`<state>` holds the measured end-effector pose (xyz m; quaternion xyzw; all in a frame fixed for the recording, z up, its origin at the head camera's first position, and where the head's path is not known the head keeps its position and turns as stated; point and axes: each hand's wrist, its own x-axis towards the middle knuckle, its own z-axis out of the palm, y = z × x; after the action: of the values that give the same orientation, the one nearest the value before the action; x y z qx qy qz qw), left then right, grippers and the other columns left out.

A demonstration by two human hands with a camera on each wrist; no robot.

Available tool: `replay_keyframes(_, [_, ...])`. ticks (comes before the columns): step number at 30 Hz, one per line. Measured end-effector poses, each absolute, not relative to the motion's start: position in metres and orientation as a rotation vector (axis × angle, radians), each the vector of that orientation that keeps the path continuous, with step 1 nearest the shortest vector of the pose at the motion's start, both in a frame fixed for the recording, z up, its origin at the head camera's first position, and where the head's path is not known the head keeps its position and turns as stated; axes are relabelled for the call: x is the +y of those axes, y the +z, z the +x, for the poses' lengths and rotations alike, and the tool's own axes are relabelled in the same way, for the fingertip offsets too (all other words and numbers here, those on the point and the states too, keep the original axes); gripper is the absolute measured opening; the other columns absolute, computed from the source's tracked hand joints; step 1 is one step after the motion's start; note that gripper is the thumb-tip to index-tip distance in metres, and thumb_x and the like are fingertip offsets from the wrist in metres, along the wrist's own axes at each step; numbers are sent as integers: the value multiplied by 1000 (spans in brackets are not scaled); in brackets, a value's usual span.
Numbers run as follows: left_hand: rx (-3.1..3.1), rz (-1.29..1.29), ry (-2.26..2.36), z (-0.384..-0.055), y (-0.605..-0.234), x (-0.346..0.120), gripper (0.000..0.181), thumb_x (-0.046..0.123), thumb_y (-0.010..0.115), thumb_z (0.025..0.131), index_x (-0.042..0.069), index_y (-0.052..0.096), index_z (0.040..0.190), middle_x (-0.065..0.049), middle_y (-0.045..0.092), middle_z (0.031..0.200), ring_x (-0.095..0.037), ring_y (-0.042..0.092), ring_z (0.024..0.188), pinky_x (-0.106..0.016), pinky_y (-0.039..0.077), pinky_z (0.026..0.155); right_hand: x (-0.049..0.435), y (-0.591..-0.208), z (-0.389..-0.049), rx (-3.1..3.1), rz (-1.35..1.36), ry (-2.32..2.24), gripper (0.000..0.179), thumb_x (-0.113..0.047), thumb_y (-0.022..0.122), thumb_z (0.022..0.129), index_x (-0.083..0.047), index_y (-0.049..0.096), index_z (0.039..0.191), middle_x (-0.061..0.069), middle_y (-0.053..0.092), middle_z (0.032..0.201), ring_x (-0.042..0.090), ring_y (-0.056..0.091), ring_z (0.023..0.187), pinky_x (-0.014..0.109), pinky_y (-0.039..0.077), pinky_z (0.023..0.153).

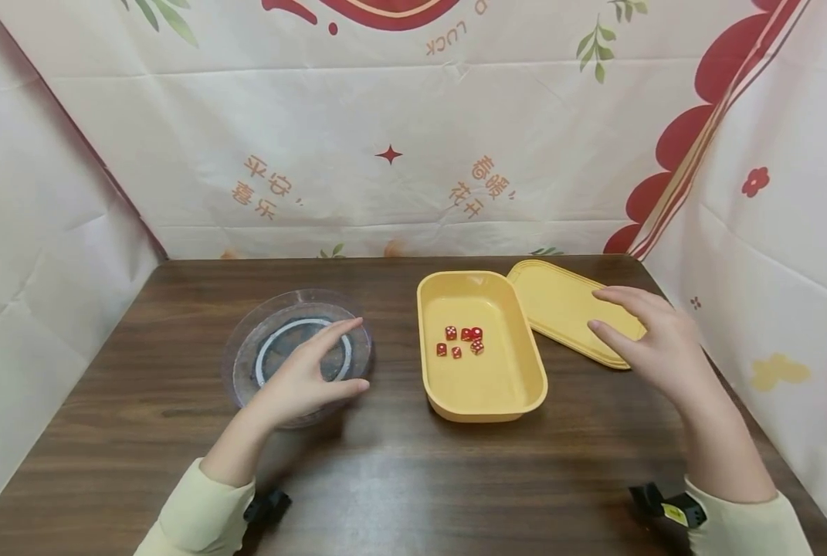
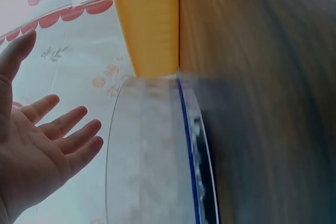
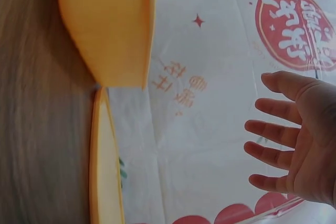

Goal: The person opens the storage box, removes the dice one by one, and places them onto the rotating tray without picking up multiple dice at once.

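A yellow rectangular tub (image 1: 482, 398) stands mid-table, with several small red dice (image 1: 451, 333) lying on its floor. To its left is a clear round plastic bowl (image 1: 246, 340) that has a pale ring at its base. My left hand (image 1: 309, 378) hovers over the bowl's near right side, thumb and fingers spread and holding nothing. On the right, my right hand (image 1: 656, 336) is raised above the near end of a yellow lid (image 1: 559, 305), its fingers apart and nothing between them. Both wrist views show the palms bare.
The dark wooden table (image 1: 378, 479) backs onto a printed white cloth (image 1: 413, 193), with more cloth at both sides. The lid's far left corner lies right beside the tub. Black straps (image 1: 267, 506) with small devices sit at both wrists.
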<state>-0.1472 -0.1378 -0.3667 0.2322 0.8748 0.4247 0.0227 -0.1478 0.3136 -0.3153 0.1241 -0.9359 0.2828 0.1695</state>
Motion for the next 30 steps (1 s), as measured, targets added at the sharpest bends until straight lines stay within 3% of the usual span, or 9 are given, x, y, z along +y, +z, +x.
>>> replay_keyframes(9, [2815, 628, 1377, -136, -369, -175, 81, 36, 79, 79, 30, 36, 147, 0, 37, 149, -27, 30, 136, -58, 31, 101, 291, -310, -153, -2595, 464, 808, 44, -19, 77, 82, -11, 64, 124, 12, 58, 125, 33, 45, 120, 57, 35, 92])
replay_keyframes(21, [2948, 532, 1392, -132, -376, -222, 77, 24, 80, 80, 19, 40, 146, -9, 41, 146, -35, 33, 133, -62, 29, 99, 264, -306, -157, -2545, 582, 731, 42, -13, 80, 77, -9, 67, 117, 8, 63, 119, 27, 50, 115, 47, 38, 91])
replay_keyframes(30, [2955, 394, 1370, -129, -379, -249, 78, 24, 77, 82, 13, 36, 147, -17, 38, 146, -43, 30, 132, -67, 26, 97, 247, -306, -165, -2504, 696, 653, 39, -13, 81, 75, -5, 68, 112, 10, 64, 113, 30, 52, 113, 48, 37, 96])
